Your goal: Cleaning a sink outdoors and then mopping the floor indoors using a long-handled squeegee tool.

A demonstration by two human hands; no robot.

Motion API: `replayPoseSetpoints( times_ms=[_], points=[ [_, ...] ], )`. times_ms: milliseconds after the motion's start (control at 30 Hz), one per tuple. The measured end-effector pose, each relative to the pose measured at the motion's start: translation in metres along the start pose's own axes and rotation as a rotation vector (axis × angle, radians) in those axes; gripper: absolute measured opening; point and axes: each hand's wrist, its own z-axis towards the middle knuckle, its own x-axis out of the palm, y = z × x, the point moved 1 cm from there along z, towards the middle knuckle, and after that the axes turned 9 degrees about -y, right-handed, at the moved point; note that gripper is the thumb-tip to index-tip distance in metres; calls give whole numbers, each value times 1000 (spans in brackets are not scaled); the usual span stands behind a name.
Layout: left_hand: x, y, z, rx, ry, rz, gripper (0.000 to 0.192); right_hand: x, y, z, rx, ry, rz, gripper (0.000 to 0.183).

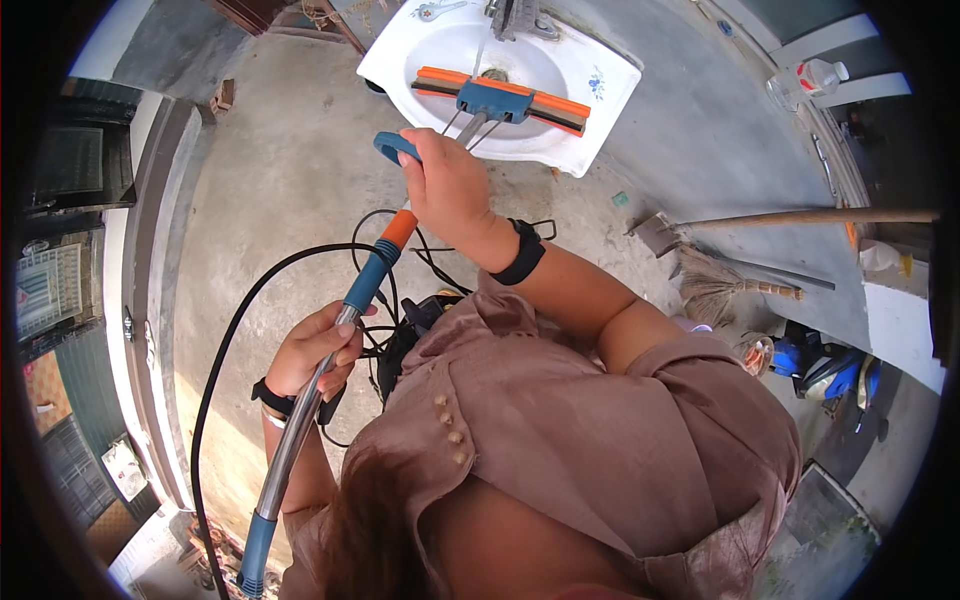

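Observation:
A sponge mop head [495, 101], orange with a blue clamp, lies over the basin of a white sink [611, 105]. Water runs onto it from a metal faucet [517, 19]. My right hand [454, 195] grips the mop's blue lever [394, 146], close to the sink's front edge. Lower down, my left hand [319, 349] is wrapped around the metal mop pole [289, 465], just below its blue and orange collar [382, 259]. The pole slants from the sink to the lower left. The sponge's underside is hidden.
A black cable [214, 390] loops past the pole on the left. By the right wall are a straw broom [709, 281] and a wooden-handled shovel [795, 219]. A plastic bottle [806, 82] stands on the window ledge. The floor [255, 172] is bare concrete.

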Motion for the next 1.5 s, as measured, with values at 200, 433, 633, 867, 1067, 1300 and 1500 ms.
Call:
replayPoseSetpoints(
  times_ms=[200,433,633,867,1067,1300,1500],
  points=[
    [11,7,-5,-27,10,52,31,6,-61,31,181,40,-39,19],
    [3,6,-19,-92,40,-75,31,21,-199,6,875,473,150,22],
    [-3,7,-17,-56,70,-143,33,24,-191,2,1042,329,363,24],
    [-3,10,-19,-53,93,-179,35,17,-158,8,575,159,-92,25],
    [-1,7,-18,-40,94,-143,36,0,-65,36,258,-5,-195,21],
    [-5,6,-15,-28,87,-127,38,-5,6,26,50,-17,-41,18],
    [3,3,-19,21,50,-9,38,-3,4,31,-31,42,40,16]
  ],
)
